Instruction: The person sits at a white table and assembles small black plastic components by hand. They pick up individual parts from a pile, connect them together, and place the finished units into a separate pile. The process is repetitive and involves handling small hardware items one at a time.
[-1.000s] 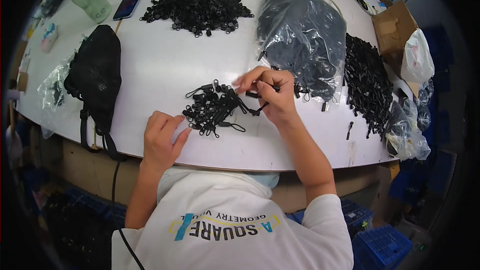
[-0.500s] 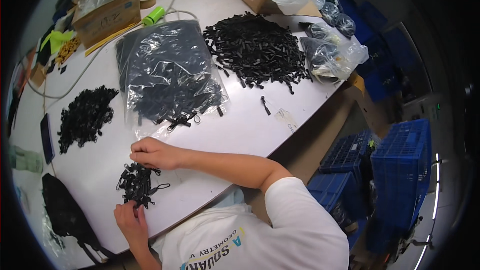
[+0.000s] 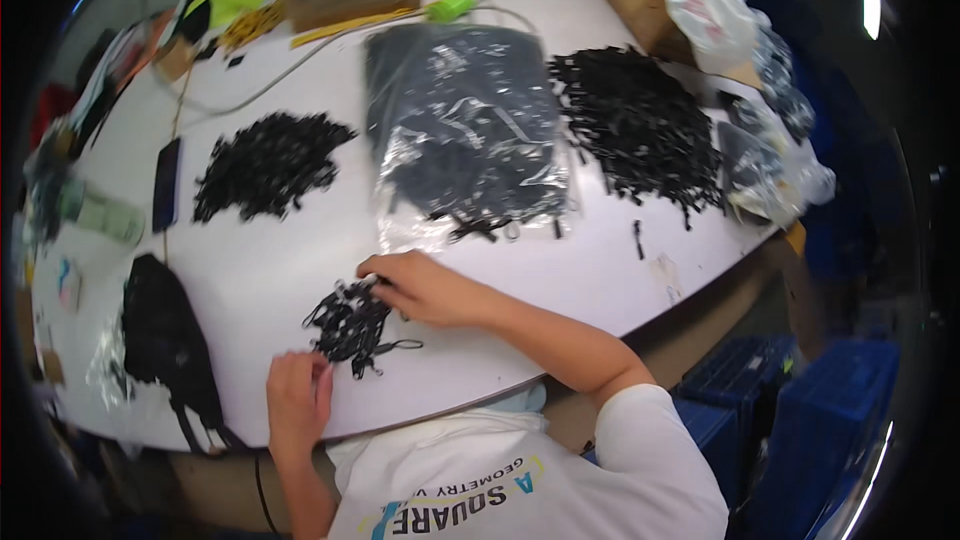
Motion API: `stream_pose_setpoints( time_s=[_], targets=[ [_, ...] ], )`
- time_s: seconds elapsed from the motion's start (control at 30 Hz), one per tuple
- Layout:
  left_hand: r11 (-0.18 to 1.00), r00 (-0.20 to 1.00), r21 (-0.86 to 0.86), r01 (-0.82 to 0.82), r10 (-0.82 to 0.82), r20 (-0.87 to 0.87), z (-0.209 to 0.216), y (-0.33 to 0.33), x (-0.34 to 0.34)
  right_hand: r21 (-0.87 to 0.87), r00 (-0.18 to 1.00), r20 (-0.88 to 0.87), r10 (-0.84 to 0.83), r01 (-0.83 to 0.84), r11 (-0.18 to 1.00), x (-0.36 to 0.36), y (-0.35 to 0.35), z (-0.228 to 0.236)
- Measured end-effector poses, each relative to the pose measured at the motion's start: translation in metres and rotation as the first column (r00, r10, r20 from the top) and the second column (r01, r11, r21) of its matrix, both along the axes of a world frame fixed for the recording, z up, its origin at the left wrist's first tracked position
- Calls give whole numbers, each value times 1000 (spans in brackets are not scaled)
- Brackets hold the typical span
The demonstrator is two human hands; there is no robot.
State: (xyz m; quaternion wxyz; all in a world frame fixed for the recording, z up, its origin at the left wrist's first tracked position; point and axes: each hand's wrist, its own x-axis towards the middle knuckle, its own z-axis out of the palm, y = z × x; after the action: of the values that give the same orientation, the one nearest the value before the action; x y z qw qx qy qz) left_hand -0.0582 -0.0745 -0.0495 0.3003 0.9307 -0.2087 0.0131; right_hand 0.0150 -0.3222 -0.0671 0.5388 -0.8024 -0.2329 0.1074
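Observation:
A small pile of black cord zipper pulls point(image 3: 352, 325) with thin loops lies on the white table point(image 3: 480, 305) in front of me. My right hand point(image 3: 425, 288) reaches over its far right edge, fingers bent and thumb below them, closed around something dark that I cannot make out. At the near left edge of that pile is my left hand point(image 3: 298, 395), its fingers drawn together with the thumb close by. Whatever sits between its fingertips is too small and blurred to name. One loop sticks out from the pile toward the right.
Farther back lie a black pile point(image 3: 270, 165) at left, a clear plastic bag point(image 3: 470, 130) of black pieces, and a larger pile point(image 3: 640, 125) of black pulls. A phone point(image 3: 167, 185) and black bag point(image 3: 170, 340) lie left. Blue crates point(image 3: 830, 420) stand beyond the table's right edge.
The view has shifted, so the table's things appear farther right. My left hand has drawn slightly back from the small pile; my right hand stays at its far edge with the fingers more spread.

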Motion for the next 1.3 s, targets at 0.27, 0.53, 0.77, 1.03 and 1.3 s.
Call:
stream_pose_setpoints(
  time_s=[0.27,0.53,0.77,1.03,1.3],
  targets=[
    [780,947,-625,12,-210,-244,21,-35,128,-134,994,108,1,14,991,-1,4,1],
    [827,966,-562,2,-147,-213,-18,-29,139,-170,992,-105,-66,48,984,-3,-2,20],
    [827,944,-562,2,-186,-271,-14,-36,131,-147,998,-49,35,-42,988,4,-14,19],
    [819,980,-574,18,-129,-153,-17,-47,115,-219,1000,7,0,1,976,2,-5,34],
    [805,992,-580,123,-117,49,-22,-50,112,-362,965,71,-251,259,895,-9,5,29]
  ],
)
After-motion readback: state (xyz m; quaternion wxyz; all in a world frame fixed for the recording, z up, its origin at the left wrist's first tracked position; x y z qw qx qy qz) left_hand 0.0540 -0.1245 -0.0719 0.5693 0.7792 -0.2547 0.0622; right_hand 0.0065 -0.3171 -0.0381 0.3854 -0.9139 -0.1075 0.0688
